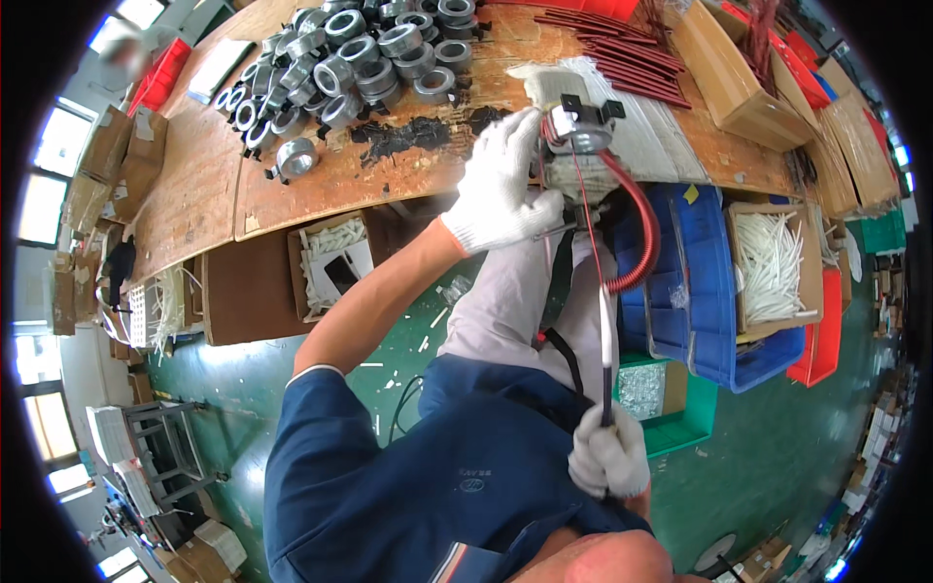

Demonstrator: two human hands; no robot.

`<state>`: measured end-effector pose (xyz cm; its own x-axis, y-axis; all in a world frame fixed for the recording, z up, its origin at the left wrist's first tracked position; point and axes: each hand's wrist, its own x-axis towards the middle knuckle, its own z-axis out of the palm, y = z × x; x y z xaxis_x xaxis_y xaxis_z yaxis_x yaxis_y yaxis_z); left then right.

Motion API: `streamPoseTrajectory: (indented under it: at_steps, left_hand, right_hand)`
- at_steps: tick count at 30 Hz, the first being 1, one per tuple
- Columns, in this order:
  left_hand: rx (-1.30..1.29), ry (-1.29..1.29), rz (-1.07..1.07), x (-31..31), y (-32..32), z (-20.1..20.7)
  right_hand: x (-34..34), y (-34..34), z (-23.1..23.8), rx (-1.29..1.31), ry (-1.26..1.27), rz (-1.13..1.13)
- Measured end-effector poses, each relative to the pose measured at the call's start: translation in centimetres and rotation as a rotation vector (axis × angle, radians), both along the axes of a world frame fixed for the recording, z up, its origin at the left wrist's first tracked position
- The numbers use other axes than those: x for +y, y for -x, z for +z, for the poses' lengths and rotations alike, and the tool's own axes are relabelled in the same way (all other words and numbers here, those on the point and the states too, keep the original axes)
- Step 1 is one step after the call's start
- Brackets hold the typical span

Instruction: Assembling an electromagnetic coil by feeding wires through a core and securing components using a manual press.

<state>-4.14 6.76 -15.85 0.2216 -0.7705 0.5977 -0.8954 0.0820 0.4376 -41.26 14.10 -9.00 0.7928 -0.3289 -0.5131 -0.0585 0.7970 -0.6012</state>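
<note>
Metal housing (583, 136) sitting at front edge of table (379, 189), left hand (501, 185) against it, right hand (610, 455) holding dark rod (607, 387)

Housing is showing black tabs on top, resting beside a white cloth (673, 136). Left hand, white-gloved, is touching the housing's left side with its fingers, thumb lying lower; contact partly hidden, can't tell how tight or what it's pinching. Red hose (649, 223) is leaving the housing's right side and looping down toward a white sleeve (604, 330). Thin red wire (586, 189) is running from the housing down to the same sleeve. Dark rod is continuing below the sleeve; right hand, also gloved, is closing narrowly around it, close to the person's chest.

Further out: gray rings (369, 63) are lying heaped on the table, left of the housing. Dark red sticks (632, 63) are lying beyond the cloth, a cardboard box (729, 78) standing right of them. Below the table edge, right side, a blue bin (646, 306) is standing beside a carton holding white strips (768, 272); green tray (695, 420) is sitting lower. Left side, a brown carton (248, 287) is standing under the table. White scraps are littering the green floor (262, 457).
</note>
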Motion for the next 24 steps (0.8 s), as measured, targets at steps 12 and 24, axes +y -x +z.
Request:
streamPoseTrajectory:
  at_steps: [12,24]
  left_hand:
    - [-0.418,-0.193,-0.69,5.3,7.5,9.3]
    - [1.544,0.33,-0.375,-4.5,-8.5,13.4]
  right_hand:
    - [2.9,-0.7,-5.5,0.621,1.707,-0.047]
    - [-11.0,-10.9,-1.7,0.359,0.738,0.046]
